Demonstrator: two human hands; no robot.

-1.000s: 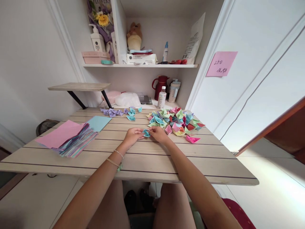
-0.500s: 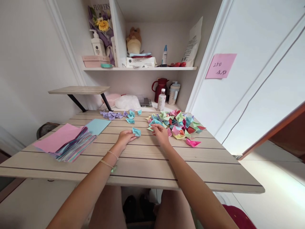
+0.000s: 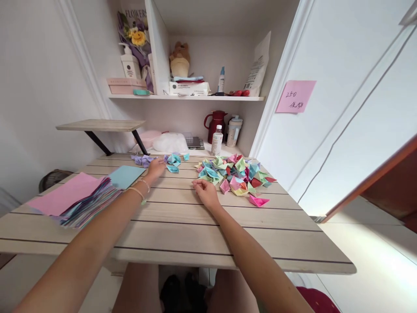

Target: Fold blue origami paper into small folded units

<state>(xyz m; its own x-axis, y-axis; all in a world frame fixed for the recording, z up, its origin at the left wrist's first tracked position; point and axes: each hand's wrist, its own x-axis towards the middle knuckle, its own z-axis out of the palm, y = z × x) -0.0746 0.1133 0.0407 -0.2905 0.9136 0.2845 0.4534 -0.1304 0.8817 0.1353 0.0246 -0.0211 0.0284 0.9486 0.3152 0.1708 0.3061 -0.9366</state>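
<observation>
Left fingers (image 3: 159, 162) now farther back, between purple origami (image 3: 140, 161) and blue origami (image 3: 175, 159); grip unclear; right fingers (image 3: 200, 185) loosely together

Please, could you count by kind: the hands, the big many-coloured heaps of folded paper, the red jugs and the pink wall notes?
Hands: 2 (left hand, right hand)
Many-coloured paper heap: 1
Red jug: 1
Pink wall note: 1
Total: 5

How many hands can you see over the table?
2: the left hand near the purple folded papers, the right hand beside the multicoloured paper pile.
</observation>
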